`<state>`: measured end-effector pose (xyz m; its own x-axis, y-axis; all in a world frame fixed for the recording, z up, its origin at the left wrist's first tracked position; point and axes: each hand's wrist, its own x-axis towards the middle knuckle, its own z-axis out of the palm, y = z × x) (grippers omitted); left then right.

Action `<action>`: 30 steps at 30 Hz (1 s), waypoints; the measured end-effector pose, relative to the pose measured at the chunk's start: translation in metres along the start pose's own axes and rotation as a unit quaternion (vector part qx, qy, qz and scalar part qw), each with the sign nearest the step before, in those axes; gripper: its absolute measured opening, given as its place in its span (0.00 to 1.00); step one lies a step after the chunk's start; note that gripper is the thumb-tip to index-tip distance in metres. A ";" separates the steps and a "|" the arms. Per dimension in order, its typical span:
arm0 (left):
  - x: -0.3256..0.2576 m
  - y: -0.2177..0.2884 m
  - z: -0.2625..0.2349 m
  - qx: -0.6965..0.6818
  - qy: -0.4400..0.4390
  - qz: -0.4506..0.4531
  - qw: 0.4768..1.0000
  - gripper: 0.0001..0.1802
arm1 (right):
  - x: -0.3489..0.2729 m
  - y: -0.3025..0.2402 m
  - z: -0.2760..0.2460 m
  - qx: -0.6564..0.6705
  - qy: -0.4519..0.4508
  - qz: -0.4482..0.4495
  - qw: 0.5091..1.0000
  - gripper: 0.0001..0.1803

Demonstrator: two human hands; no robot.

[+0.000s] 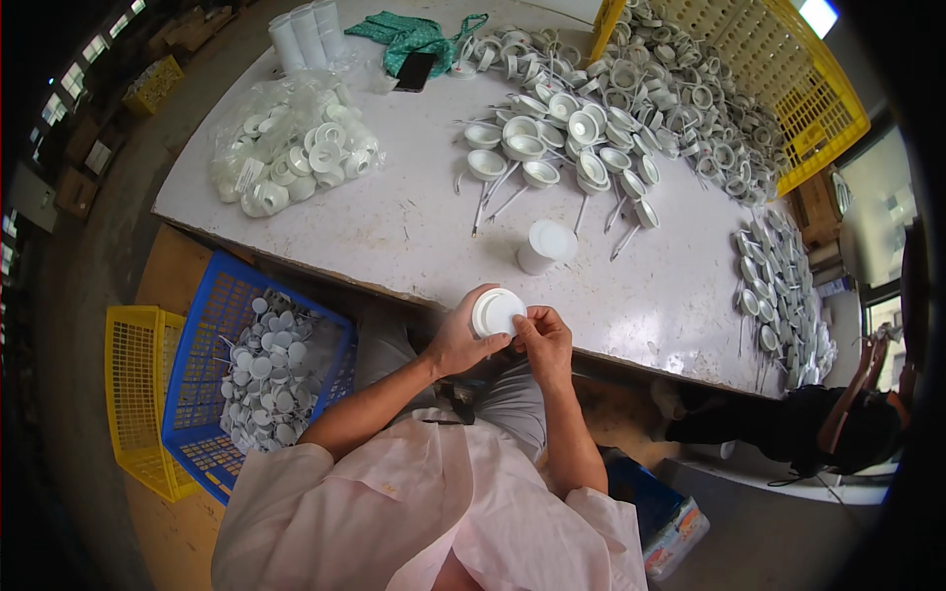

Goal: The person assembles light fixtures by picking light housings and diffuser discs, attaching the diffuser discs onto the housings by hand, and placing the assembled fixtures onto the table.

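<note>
In front of me, near the table's front edge, my left hand point(455, 340) is wrapped round a white round plastic part point(496, 310) with a raised ring on its face. The fingers of my right hand point(548, 345) pinch at the part's right rim; whether they hold a smaller piece there is hidden. Just beyond my hands a short white cylinder point(543, 245) stands on the table point(394, 236). Farther back lie several loose white round cups point(524, 147) with thin wires or stems trailing from them.
A clear bag of white rings point(320, 153) lies back left, near white tubes point(286, 42), a green cloth point(399, 37) and a phone point(415, 71). A yellow crate point(823, 94) spills parts back right. A blue basket point(182, 384) holds white discs at lower left. Someone's dark-clothed body point(788, 428) is at right.
</note>
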<state>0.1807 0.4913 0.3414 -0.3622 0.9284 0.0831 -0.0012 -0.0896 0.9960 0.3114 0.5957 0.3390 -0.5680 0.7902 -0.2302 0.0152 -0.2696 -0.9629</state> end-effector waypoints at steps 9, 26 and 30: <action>-0.002 -0.014 0.000 0.026 0.034 -0.023 0.999 0.30 | -0.003 -0.004 0.011 -0.025 0.002 0.007 1.000 0.10; -0.005 -0.021 -0.002 0.047 0.026 -0.009 0.998 0.26 | 0.001 0.010 0.012 0.022 -0.039 0.072 0.996 0.13; -0.005 -0.021 -0.005 0.007 0.027 -0.040 0.999 0.24 | -0.001 0.011 0.016 0.027 -0.029 0.074 0.996 0.13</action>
<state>0.1781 0.4864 0.3198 -0.4113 0.9115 0.0009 -0.0194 -0.0097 0.9998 0.2989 0.5834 0.3311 -0.6089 0.7075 -0.3588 0.0586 -0.4110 -0.9098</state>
